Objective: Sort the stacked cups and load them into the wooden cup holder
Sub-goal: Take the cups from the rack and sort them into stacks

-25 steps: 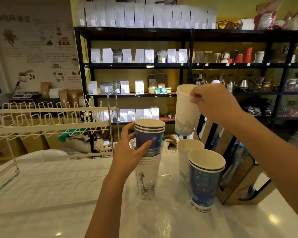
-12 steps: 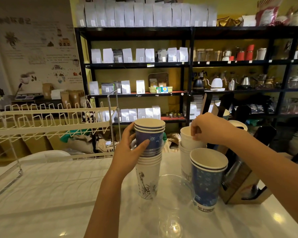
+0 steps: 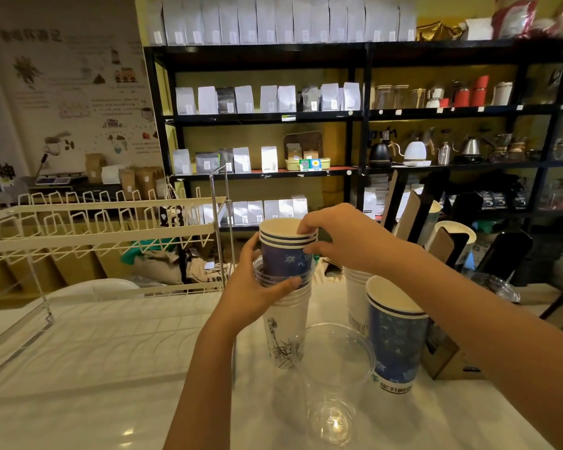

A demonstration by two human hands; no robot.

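A mixed stack of cups [image 3: 286, 323] stands on the white counter: white printed paper cups below, clear plastic cups in the middle, blue paper cups [image 3: 283, 258] on top. My left hand [image 3: 257, 287] wraps around the clear cups from the left. My right hand [image 3: 342, 237] pinches the rim of the top blue cups. To the right stand a white cup stack [image 3: 355, 300] and a blue cup stack [image 3: 397, 339]. A clear plastic cup [image 3: 335, 378] stands in front. The wooden cup holder [image 3: 446, 358] sits at the right with a white cup [image 3: 455, 235] in it.
A white wire dish rack [image 3: 98, 235] stands at the left on a ribbed drain tray [image 3: 88, 345]. Dark shelves [image 3: 355, 115] with bags, kettles and jars fill the background. A clear lid [image 3: 498, 287] lies at the far right.
My right hand set the white cup down on the white stack at the right, then moved left onto the rim of the blue cups atop the mixed stack. My left hand stayed.
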